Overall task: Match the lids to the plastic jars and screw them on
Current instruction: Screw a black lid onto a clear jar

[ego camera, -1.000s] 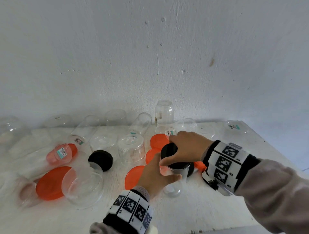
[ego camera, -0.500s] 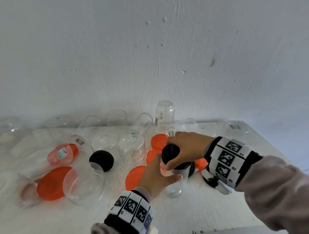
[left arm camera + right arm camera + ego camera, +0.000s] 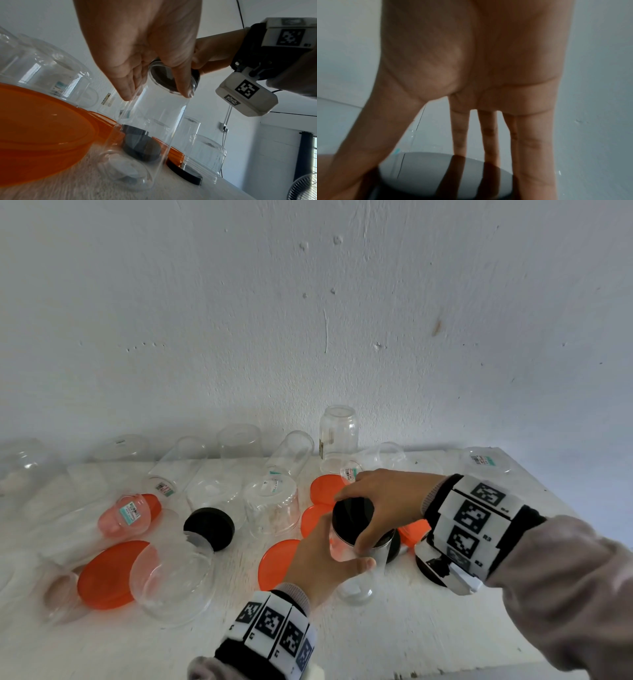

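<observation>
Black lid (image 3: 352, 519) amid crowding jars

My hands meet at the tall clear jar (image 3: 356, 573), and it is hemmed in — an orange lid (image 3: 274, 563) just left of it, two more orange lids (image 3: 323, 489) behind, a black lid (image 3: 394, 546) touching its right side. Farther left, a second black lid (image 3: 209, 527), an upturned jar (image 3: 272, 505) and a wide clear tub (image 3: 171, 580) crowd the way. Clear jars line the far wall (image 3: 308, 302). Open tabletop (image 3: 411, 628) lies along the near edge and toward the right corner — room to pass there.
</observation>
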Demonstrator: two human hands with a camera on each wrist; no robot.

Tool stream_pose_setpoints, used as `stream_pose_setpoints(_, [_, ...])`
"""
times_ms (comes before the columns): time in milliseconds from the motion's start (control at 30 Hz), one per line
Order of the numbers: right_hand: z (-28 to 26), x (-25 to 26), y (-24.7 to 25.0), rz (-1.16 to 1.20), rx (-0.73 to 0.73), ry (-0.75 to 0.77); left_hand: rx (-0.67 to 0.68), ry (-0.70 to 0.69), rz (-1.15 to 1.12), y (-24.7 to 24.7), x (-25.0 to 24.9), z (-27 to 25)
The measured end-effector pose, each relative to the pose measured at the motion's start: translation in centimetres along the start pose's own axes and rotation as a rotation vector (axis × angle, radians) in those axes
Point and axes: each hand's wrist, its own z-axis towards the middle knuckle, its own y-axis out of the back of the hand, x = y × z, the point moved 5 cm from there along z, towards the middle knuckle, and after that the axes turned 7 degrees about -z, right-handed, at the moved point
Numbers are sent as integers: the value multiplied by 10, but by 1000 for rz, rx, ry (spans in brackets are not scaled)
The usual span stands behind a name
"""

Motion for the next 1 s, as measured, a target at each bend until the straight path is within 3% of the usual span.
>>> stream_pose_setpoints(200, [4, 2, -6, -63, -77, -133, 5, -11, 22, 0, 0, 0])
stream_pose_setpoints(367, [-1, 3, 2, -52, 106, -36, 1, -1, 11, -1, 3, 2])
stream_pose_setpoints(533, [-1, 5, 7, -56, 47, 40, 0, 4, 15, -1, 3, 2])
stream_pose_setpoints(800, [4, 5, -4, -131, -60, -100, 1, -4, 12, -1, 2, 1])
stream_pose_setpoints(1000, [1, 6, 1, -38, 76, 8, -12, -1, 7, -2, 3, 1])
